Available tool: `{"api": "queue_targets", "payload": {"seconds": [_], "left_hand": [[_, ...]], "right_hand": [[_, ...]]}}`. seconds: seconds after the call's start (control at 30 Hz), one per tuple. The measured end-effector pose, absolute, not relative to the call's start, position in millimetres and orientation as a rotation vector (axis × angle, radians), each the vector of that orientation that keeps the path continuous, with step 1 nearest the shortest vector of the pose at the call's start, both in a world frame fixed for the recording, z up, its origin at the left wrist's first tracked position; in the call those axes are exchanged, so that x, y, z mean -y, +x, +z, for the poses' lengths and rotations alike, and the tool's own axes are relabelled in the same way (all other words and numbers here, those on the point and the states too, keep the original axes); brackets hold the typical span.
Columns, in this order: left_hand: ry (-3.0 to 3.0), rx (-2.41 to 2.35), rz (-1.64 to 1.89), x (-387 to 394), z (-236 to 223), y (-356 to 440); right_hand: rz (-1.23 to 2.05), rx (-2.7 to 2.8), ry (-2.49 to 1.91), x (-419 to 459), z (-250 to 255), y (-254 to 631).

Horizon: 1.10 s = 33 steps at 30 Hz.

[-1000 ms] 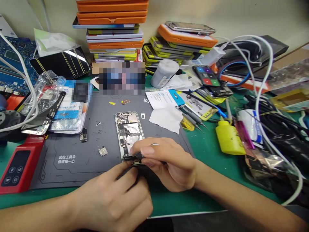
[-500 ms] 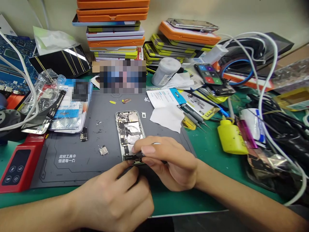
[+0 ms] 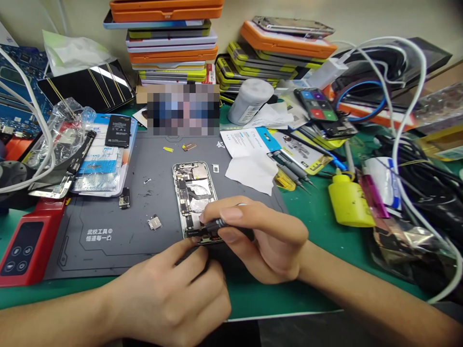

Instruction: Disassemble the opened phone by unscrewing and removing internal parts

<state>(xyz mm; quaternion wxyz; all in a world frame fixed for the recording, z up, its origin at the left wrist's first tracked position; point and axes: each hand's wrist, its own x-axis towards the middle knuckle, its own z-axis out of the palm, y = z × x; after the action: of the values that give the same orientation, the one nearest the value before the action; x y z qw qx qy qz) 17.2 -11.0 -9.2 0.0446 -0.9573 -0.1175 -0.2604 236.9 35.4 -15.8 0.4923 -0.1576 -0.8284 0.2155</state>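
An opened phone [image 3: 197, 195] lies on the grey mat, its circuit board and inner parts bare. My left hand [image 3: 173, 289] is curled at the phone's near end, its index fingertip pressing the lower edge and its thumb mostly hidden. Over the same end, my right hand [image 3: 264, 236] pinches a slim dark screwdriver [image 3: 216, 224] between thumb and fingers. Its tip points down at the phone's lower parts; the exact contact is too small to see. Left of the phone lie a small metal part [image 3: 154, 222], a dark module [image 3: 124, 198] and a tiny bracket [image 3: 147, 181]. A SIM tray [image 3: 216, 168] rests at right.
The grey mat [image 3: 97, 260] covers a green bench. A red device [image 3: 27, 246] stands left, near a battery [image 3: 118, 130]. A yellow bottle [image 3: 350, 202], white paper [image 3: 251, 173], several pens and cables crowd the right. Stacked orange cases [image 3: 166, 12] rise behind.
The right hand has tilted and shifted slightly right, showing more of the screwdriver. My left hand stays at the phone's lower edge. The whole view has shifted a little.
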Motion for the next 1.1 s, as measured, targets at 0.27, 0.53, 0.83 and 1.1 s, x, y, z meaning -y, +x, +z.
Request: {"api": "queue_targets", "payload": {"seconds": [0.27, 0.53, 0.83, 1.1], "left_hand": [[-2.914, 0.359, -0.789, 10, -9, 18], [-2.939, 0.344, -0.783, 11, -9, 16], [-2.937, 0.339, -0.793, 10, -9, 17], [-2.933, 0.343, -0.771, 11, -11, 15]], "right_hand": [[0.533, 1.988, -0.435, -31, -18, 238], [0.546, 1.994, -0.447, -31, -19, 239], [0.534, 2.049, -0.39, -36, -16, 239], [0.371, 2.182, -0.354, -39, -12, 240]]}}
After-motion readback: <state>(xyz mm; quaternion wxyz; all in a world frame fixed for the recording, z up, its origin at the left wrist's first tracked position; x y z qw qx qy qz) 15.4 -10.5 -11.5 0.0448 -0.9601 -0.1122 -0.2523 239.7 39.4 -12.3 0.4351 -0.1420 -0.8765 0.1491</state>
